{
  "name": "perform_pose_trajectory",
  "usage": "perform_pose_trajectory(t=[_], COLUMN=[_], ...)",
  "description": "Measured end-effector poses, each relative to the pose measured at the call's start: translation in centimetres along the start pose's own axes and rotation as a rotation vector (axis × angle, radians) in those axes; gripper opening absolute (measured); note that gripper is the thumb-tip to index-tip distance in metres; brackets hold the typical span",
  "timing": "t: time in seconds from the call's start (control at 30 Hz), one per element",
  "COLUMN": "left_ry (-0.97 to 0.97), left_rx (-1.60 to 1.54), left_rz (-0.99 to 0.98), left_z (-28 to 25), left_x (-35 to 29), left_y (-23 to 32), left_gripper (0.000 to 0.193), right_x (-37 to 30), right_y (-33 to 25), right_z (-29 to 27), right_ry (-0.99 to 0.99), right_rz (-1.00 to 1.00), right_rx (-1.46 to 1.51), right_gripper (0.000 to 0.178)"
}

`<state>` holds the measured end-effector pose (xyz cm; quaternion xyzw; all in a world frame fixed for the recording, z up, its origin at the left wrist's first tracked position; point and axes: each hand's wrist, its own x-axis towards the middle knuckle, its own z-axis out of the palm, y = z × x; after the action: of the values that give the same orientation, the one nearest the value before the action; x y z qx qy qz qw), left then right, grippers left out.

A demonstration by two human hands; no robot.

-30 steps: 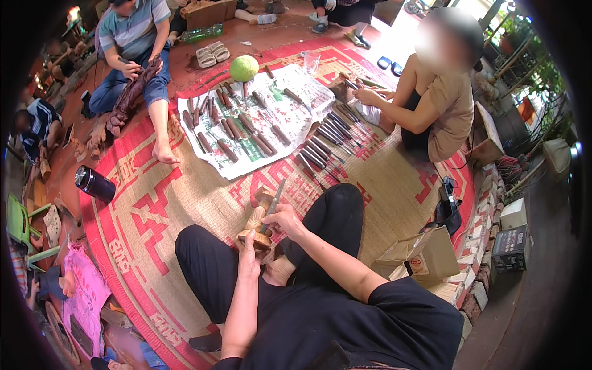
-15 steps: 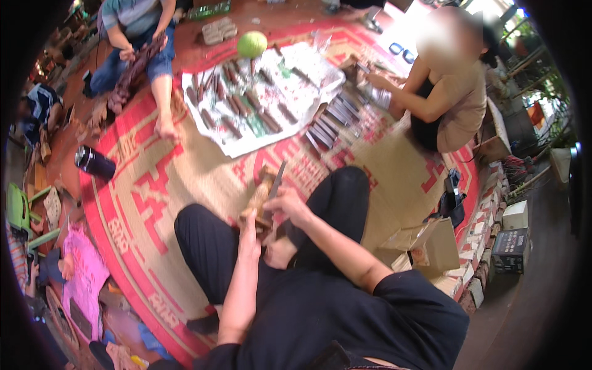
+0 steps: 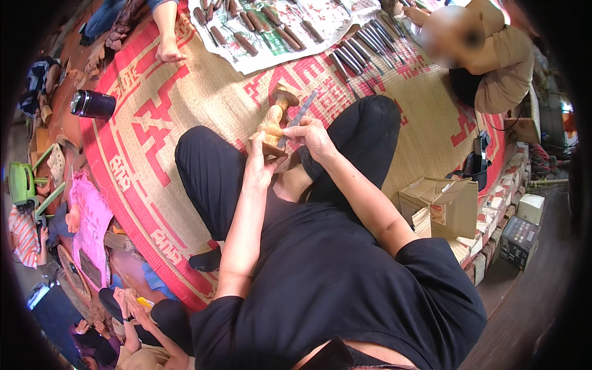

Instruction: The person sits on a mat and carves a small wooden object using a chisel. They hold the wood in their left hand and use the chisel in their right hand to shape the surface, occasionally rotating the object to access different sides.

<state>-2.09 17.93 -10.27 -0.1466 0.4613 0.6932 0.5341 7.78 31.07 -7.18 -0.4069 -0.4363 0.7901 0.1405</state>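
Between my bent knees I hold a small light-brown wooden carving (image 3: 272, 121), a rounded figure with a flat base and a wider piece at its far end. My left hand (image 3: 259, 161) is closed round the base, thumb on the near side. Pinched in my right hand (image 3: 316, 138) is a flat, narrow grey file (image 3: 304, 108), pointing up and away to the right. Its lower end lies against the carving's right side, where my right fingertips also rest. Some fingers of the left hand are hidden under the base.
Beyond my knees, a white sheet (image 3: 262, 60) bears several brown-handled tools, with a row of dark-handled chisels (image 3: 356, 55) beside it. A person (image 3: 505, 68) sits at the far right. A black tumbler (image 3: 92, 105) lies left; a cardboard box (image 3: 449, 200) stands right.
My view has tipped downward, so the sheet and tools sit higher in the picture. Both hands keep their hold on the carving and the file.
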Motion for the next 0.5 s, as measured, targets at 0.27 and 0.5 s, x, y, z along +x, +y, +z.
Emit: perform_pose_trajectory(t=[0.27, 0.5], left_ry=[-0.043, -0.085], left_rx=[-0.091, -0.047], left_rz=[-0.062, -0.044], left_z=[0.0, -0.4], left_x=[0.1, 0.5], left_y=[0.1, -0.1], left_gripper=[0.067, 0.063], right_x=[1.2, 0.3], right_y=[-1.7, -0.8], right_z=[-1.4, 0.1], right_ry=[0.014, -0.023], right_rz=[-0.08, -0.075], right_rx=[0.038, -0.088], right_gripper=[0.014, 0.014])
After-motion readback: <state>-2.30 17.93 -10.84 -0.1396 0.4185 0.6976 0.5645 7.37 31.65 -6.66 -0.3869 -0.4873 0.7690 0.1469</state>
